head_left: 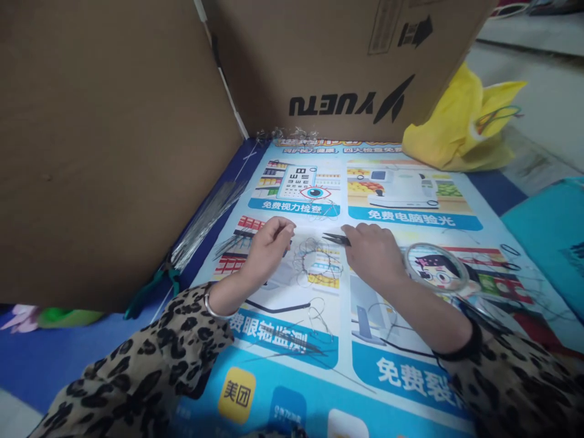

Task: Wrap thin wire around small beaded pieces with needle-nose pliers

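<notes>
My right hand (376, 252) is closed around a pair of pliers (336, 238), whose dark pointed jaws stick out to the left; the handles are hidden in my palm. Across from it, my left hand (269, 243) is closed in a pinch, thumb against forefinger. Whatever it pinches is too small or hidden to make out. Between and just below the hands is a ring of looped thin wire (301, 261), like a small wreath. More bent wire (319, 316) and a bunch of dark straight wires (296, 344) lie closer to me on the printed poster (344, 340).
Cardboard panels (114, 152) stand at the left and back. Beside the left one lie a bundle of silver wires (205, 225) and green-handled pliers (157, 283). At right are a pale round ring (466, 277), a yellow bag (449, 131) and a turquoise bag (547, 231).
</notes>
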`<state>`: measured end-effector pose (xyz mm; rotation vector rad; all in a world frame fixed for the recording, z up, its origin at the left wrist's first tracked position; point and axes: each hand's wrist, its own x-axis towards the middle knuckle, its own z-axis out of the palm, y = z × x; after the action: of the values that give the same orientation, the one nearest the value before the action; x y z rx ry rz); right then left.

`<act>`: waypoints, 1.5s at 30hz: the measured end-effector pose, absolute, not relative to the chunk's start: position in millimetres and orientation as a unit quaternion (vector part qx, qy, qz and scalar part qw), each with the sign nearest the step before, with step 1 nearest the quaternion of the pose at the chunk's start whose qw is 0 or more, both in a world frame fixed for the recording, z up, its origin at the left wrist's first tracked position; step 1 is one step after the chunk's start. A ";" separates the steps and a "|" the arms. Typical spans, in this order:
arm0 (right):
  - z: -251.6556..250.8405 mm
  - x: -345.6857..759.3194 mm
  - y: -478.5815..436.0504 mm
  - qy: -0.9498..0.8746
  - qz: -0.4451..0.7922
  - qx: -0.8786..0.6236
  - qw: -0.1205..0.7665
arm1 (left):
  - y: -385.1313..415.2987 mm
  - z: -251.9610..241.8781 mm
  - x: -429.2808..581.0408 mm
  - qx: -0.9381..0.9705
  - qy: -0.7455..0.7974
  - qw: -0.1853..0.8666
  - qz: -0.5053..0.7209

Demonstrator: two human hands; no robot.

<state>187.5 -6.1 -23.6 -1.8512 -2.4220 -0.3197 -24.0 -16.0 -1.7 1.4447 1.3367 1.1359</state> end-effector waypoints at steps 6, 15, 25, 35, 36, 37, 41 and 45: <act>-27.3 187.8 -4.7 -0.791 -0.111 -0.599 0.053 | -44.1 7.2 -27.9 0.506 0.541 0.471 0.480; -27.4 185.3 -3.7 -0.788 -0.102 -0.606 0.040 | -76.4 -1.8 -17.5 0.397 0.523 0.505 0.560; -23.2 188.0 -3.5 -0.789 -0.085 -0.607 0.042 | -71.7 -8.0 -32.3 0.548 0.566 0.381 0.484; -24.4 189.7 -2.3 -0.794 -0.080 -0.601 0.041 | -70.3 -5.4 -38.2 0.548 0.600 0.367 0.452; -24.5 189.7 -2.3 -0.794 -0.081 -0.601 0.041 | -70.4 -4.9 -38.5 0.552 0.602 0.364 0.447; -24.7 189.7 -2.3 -0.794 -0.081 -0.601 0.041 | -70.6 -4.4 -38.7 0.558 0.605 0.359 0.440; -25.9 190.7 -2.8 -0.795 -0.079 -0.599 0.044 | -72.2 -3.3 -38.6 0.578 0.615 0.337 0.417; -27.5 192.0 -2.4 -0.796 -0.080 -0.598 0.050 | -72.6 -3.4 -38.6 0.585 0.613 0.341 0.408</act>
<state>192.0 -2.4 -27.5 -1.8194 -2.4243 -0.2445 -38.6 -72.6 -3.4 1.5223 1.5941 1.0617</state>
